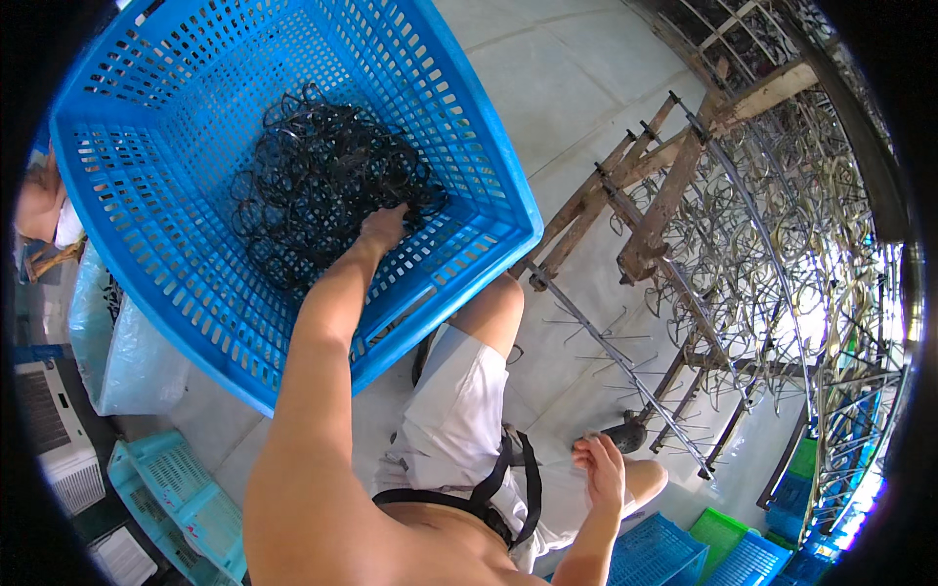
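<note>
My left hand (385, 228) reaches down into a large blue plastic basket (489, 146). Its fingers are closed at the near right edge of a tangled heap of thin black looped pieces (327, 176), and the fingertips are partly hidden among them. What exactly those pieces are does not show. Over my right knee, my right hand (602, 469) hovers with fingers loosely bent and a little apart; nothing shows in it. The nearest thing to it is a rod with thin prongs (625, 366) sticking out sideways.
To the right stands a wooden frame (664, 195) with rods, hung with many shiny curved pieces (782, 244). A clear plastic bag (142, 352) and a turquoise crate (191, 488) are at left. Blue (650, 552) and green crates (718, 532) sit lower right. Part of another person (39, 200) shows far left.
</note>
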### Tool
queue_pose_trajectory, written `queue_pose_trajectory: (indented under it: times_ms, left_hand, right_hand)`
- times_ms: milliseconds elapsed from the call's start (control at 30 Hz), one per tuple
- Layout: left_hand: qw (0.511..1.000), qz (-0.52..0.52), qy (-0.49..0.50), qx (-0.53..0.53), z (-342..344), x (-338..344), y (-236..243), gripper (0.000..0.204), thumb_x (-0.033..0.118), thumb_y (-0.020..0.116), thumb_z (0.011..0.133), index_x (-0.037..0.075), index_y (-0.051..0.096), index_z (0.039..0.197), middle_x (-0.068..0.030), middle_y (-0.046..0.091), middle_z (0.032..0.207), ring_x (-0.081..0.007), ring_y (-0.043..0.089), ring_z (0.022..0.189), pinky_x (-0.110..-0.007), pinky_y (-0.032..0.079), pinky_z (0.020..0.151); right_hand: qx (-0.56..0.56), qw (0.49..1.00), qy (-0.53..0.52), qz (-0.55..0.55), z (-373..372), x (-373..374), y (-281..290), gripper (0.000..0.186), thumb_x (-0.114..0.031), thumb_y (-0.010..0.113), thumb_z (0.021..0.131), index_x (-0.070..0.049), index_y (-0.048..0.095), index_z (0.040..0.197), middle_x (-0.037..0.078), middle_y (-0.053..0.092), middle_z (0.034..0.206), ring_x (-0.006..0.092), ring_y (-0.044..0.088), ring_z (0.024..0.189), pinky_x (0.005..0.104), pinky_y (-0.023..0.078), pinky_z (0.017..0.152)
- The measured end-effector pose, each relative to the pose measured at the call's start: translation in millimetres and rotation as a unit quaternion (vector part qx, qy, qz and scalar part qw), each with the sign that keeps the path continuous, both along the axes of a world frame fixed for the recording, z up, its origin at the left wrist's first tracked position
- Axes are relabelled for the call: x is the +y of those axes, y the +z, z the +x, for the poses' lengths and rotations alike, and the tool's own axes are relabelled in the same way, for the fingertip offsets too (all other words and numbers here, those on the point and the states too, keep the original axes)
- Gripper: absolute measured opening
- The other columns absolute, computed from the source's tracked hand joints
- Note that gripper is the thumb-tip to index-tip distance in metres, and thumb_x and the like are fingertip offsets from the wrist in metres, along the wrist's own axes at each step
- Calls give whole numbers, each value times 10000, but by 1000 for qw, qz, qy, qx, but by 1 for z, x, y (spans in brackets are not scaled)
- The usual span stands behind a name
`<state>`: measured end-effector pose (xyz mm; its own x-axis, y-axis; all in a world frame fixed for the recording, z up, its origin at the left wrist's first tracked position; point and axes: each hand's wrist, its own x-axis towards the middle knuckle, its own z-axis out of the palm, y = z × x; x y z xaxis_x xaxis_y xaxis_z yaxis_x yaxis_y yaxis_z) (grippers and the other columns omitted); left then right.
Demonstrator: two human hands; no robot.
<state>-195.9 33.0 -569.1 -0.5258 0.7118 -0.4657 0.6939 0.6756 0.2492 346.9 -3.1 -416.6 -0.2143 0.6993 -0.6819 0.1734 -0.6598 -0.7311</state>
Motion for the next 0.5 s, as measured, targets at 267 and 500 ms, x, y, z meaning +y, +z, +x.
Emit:
queue_pose_trajectory:
  times_ms: [267, 500]
  left_hand:
    - [981, 163, 39, -93, -15, -53, 79, 314, 199, 640, 774, 4, 564, 1008, -147, 640, 948, -294, 610, 905, -372, 464, 786]
    - [823, 385, 244, -338, 12, -110, 198, 114, 101, 532, 846, 90, 442, 914, -93, 648, 857, -72, 483, 512, -183, 282, 368]
  right_hand:
    - [48, 971, 227, 66, -128, 7, 8, 239, -182, 551, 871, 49, 567, 935, 73, 612, 810, 118, 559, 719, 250, 455, 683]
    - [120, 909, 380, 123, -212, 1, 15, 286, -244, 537, 887, 21, 579, 984, 40, 596, 781, 111, 551, 722, 242, 454, 673]
